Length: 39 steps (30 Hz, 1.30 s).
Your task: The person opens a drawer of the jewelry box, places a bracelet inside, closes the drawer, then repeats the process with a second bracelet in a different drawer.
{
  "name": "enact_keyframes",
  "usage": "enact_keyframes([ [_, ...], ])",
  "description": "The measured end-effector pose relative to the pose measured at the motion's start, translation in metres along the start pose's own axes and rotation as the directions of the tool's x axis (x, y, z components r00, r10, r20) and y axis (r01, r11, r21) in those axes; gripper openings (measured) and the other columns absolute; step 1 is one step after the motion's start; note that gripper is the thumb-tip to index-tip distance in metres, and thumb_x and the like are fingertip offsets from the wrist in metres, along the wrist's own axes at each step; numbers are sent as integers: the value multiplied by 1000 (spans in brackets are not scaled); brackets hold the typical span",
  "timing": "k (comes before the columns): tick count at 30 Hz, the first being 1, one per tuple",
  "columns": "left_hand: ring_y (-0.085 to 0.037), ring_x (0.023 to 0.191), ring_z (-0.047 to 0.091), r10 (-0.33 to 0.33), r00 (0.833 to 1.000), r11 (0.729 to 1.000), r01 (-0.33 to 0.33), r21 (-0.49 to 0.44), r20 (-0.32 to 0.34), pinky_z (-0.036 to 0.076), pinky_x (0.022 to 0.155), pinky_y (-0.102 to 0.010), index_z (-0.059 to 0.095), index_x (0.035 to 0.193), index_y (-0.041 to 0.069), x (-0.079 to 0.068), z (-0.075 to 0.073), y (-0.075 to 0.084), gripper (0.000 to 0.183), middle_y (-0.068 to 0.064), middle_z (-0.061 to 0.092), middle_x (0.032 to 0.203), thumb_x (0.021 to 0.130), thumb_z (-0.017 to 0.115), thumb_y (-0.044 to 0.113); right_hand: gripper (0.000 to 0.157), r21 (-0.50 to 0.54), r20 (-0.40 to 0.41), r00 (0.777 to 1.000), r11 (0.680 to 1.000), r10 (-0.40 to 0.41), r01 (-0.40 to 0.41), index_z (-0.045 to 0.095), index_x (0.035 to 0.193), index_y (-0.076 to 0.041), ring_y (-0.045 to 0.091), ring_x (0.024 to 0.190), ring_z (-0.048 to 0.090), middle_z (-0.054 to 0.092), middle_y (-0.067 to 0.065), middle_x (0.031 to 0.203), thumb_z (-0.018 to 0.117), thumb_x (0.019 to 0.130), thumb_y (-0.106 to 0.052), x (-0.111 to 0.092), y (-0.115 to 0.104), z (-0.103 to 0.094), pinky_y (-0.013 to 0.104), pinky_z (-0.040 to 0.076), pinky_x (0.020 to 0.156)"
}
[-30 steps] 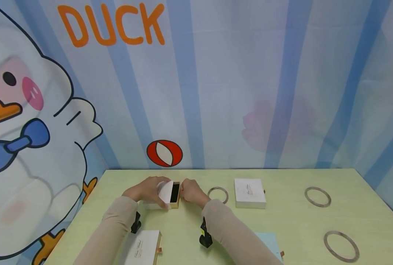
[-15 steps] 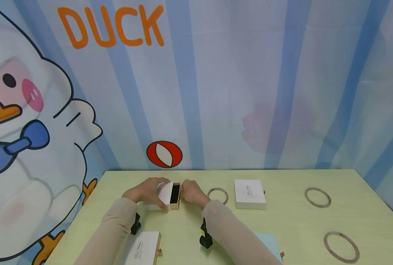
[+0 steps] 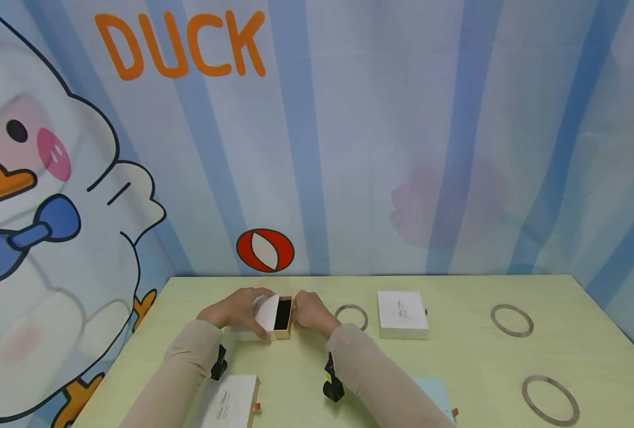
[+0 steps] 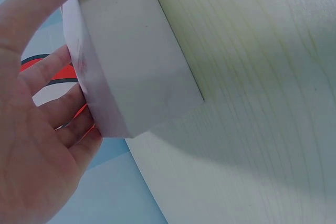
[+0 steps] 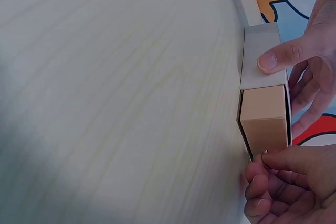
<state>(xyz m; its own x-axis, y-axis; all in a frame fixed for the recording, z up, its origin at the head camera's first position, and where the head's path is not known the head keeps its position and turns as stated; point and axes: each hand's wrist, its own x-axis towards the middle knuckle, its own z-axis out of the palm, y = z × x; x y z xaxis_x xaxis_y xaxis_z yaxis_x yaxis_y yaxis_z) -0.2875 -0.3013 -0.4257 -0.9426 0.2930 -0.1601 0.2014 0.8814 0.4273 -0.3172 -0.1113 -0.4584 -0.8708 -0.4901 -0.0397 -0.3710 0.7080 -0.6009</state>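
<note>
Apparently mid-slide: white box [image 3: 265, 313] toward far left of table [image 3: 472, 362], drawer [image 5: 264, 104] partly out.
Wrapped by left hand [image 3: 237, 307], thumb on near side; small tab [image 5: 265, 152] at drawer's end pinched in right hand [image 3: 310, 309]. No telling whether inward or outward. Best to brace white box on table, slide drawer straight along its axis, keep force even; avoid twisting, likely to jam drawer or strain tab. Counted, four boxes: held one, rear white box [image 3: 402, 312], near white box [image 3: 230, 399], pale blue box [image 3: 433, 395], partly hidden by right forearm [image 3: 386, 377]. Plus three rings: middle ring [image 3: 352, 307], far-right ring [image 3: 520, 334], near-right ring [image 3: 541, 377].
</note>
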Motion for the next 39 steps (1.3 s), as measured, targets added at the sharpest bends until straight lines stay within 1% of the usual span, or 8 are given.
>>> enact_keyframes([
  [3, -30, 120, 49, -10, 1000, 1000, 10, -17, 0, 40, 104, -56, 55, 141, 10, 0, 1, -1, 96, -12, 54, 139, 58, 98, 31, 54, -16, 6, 1000, 1000, -10, 11, 34, 47, -13, 11, 41, 27, 26, -5, 42, 57, 90, 9, -1, 0, -1, 21, 24, 41],
  [7, -29, 120, 49, -11, 1000, 1000, 11, -18, -3, 41, 104, -55, 55, 141, 11, 0, 1, -1, 96, -12, 54, 139, 58, 98, 31, 54, -21, 6, 1000, 1000, -9, 9, 35, 48, -13, 11, 41, 29, 28, -5, 42, 57, 92, 7, -2, 0, -2, 20, 25, 41],
  [13, -31, 122, 49, -3, 1000, 1000, 3, 17, -5, 41, 104, -56, 55, 141, 10, 0, 1, -1, 95, -12, 55, 139, 59, 98, 32, 52, -11, 6, 1000, 1000, 13, -13, 39, 48, -12, 11, 41, 34, 35, -4, 42, 57, 94, 4, -2, 0, -2, 20, 27, 41],
  [16, -31, 122, 50, 1, 1000, 1000, -1, 26, -6, 41, 103, -56, 55, 141, 10, 0, 1, 0, 95, -13, 55, 138, 59, 98, 33, 52, -23, 7, 1000, 1000, 20, -20, 39, 49, -12, 12, 42, 35, 35, -4, 43, 58, 94, 4, -3, -1, -2, 20, 27, 41],
  [24, -30, 121, 49, -8, 1000, 1000, 8, 1, 0, 41, 104, -56, 55, 141, 9, 1, 1, 0, 95, -12, 54, 140, 59, 98, 32, 53, -16, 26, 999, 999, 39, -38, 37, 49, -12, 12, 42, 34, 34, -3, 43, 58, 95, 3, -4, -2, -5, 20, 28, 41],
  [31, -29, 119, 49, -10, 1000, 1000, 10, -7, 3, 42, 103, -55, 55, 141, 9, 0, 1, 1, 95, -11, 54, 138, 59, 98, 31, 50, -16, 27, 999, 1000, 18, -18, 38, 51, -11, 12, 44, 32, 32, -2, 46, 57, 94, 5, -7, -2, -8, 20, 27, 42],
  [35, -29, 118, 49, -15, 1000, 1000, 15, -14, 4, 42, 102, -55, 55, 141, 9, -1, 0, 1, 95, -11, 54, 138, 59, 98, 31, 52, -17, 25, 1000, 1000, 6, -5, 36, 50, -12, 12, 43, 29, 28, -4, 45, 57, 94, 6, -8, -1, -8, 21, 26, 42],
  [39, -29, 119, 49, -20, 1000, 1000, 20, -10, 2, 42, 103, -55, 54, 142, 10, -1, 0, 1, 95, -11, 54, 139, 60, 98, 31, 55, -21, 29, 999, 1000, 13, -13, 33, 48, -12, 11, 41, 26, 25, -5, 42, 57, 94, 6, -7, 0, -7, 21, 26, 42],
])
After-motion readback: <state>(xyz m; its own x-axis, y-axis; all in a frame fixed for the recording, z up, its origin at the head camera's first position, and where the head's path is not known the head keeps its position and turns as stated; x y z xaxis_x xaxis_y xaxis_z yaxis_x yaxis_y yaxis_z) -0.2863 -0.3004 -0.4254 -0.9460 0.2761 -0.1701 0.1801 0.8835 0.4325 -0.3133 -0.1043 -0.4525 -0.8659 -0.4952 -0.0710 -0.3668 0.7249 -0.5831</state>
